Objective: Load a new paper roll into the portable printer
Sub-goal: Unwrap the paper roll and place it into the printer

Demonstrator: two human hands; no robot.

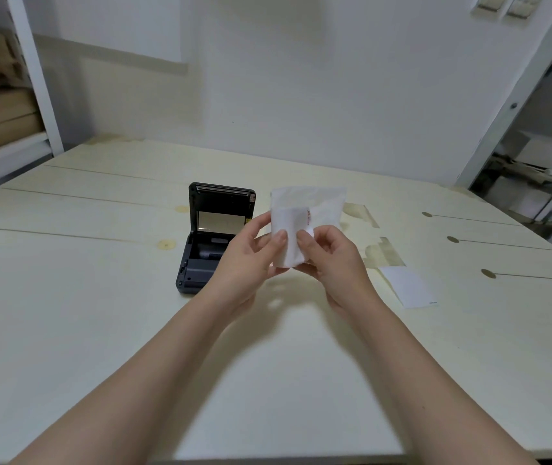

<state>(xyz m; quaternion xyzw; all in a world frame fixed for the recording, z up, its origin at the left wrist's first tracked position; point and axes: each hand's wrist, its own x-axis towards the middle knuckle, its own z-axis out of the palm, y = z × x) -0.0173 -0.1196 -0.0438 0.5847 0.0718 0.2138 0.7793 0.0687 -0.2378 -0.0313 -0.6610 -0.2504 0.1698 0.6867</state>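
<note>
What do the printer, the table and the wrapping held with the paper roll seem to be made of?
Printer: dark matte plastic, probably; moulded edges, one shiny panel inside the lid. Table: pale wood, showing knots and plank seams. Wrapping: thin, whitish, crinkled; film or tissue paper, hard to tell.

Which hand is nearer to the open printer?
Left. The left hand holds the paper roll just to the right of the printer, overlapping its edge in this view. The right hand grips the roll's other side, farther right.
</note>
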